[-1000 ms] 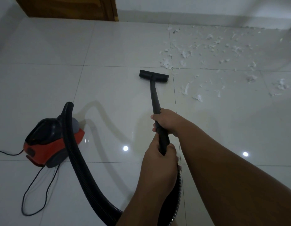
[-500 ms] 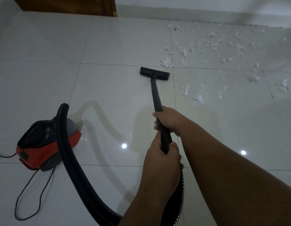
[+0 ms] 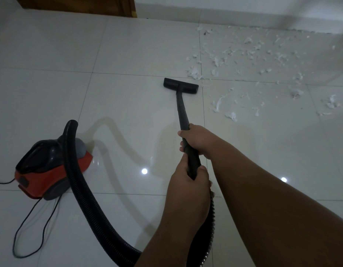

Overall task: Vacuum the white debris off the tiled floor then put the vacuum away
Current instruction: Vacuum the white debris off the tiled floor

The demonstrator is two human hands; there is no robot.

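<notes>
Right now both your right hand [image 3: 198, 140] and left hand [image 3: 189, 182] clench the wand [image 3: 183, 114], its long axis running ahead to the nozzle [image 3: 180, 85], with the white debris [image 3: 243, 60] beyond, up-right.

Glossy pale tiled floor [image 3: 128, 45] carried it all. A red-and-black vacuum body [image 3: 49, 170] sat at the left, its thin black cord [image 3: 28, 224] looped on the tiles beside it. The black floor nozzle [image 3: 180, 86] rested flat mid-floor, and white debris [image 3: 243, 60] lay scattered just beyond, reaching toward the far wall.
</notes>
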